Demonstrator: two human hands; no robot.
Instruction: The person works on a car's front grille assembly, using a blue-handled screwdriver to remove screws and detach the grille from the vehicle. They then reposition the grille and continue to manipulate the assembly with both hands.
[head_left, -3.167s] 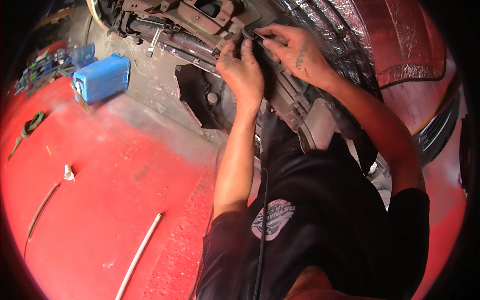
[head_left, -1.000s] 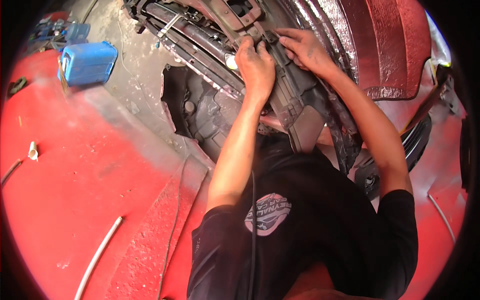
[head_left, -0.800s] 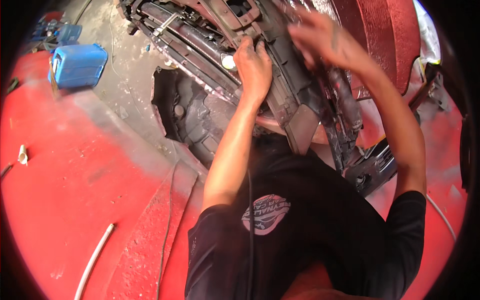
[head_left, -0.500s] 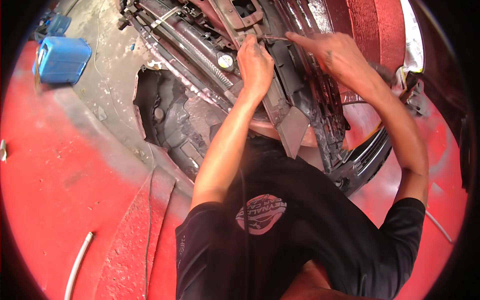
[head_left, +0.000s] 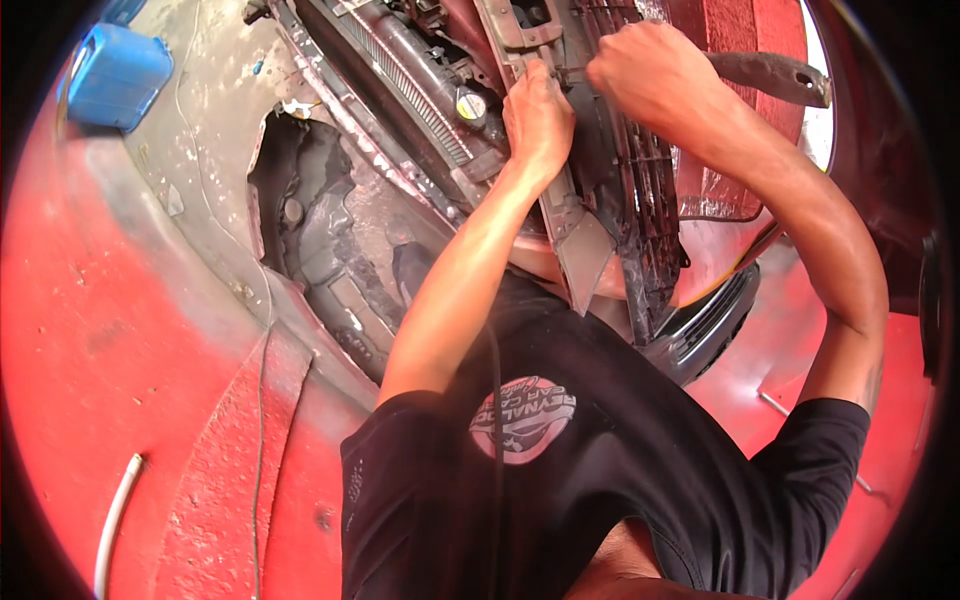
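My right hand (head_left: 655,75) is closed around a tool with a dark handle (head_left: 775,78) that has a hole near its end. The handle sticks out behind my wrist, and the tool's front end is mostly hidden. Just left of it, my left hand (head_left: 540,125) is closed with its fingers pressed against a grey metal support (head_left: 583,250) on a car's dismantled front. What those fingertips pinch, if anything, is hidden. A black slatted grille (head_left: 650,190) runs below my right hand. Left of my left hand lies a dark radiator assembly with a round, light-labelled cap (head_left: 471,106).
A torn dark wheel-arch liner (head_left: 310,200) lies left of my left forearm. A blue plastic container (head_left: 118,78) stands at the far left. A thin cable (head_left: 262,400) crosses the red floor, and a pale tube (head_left: 118,525) lies lower left.
My right hand has moved up and a little left; its outstretched index finger is now curled in. The handle behind it shows more plainly. My left hand stays at the support as the view shifts.
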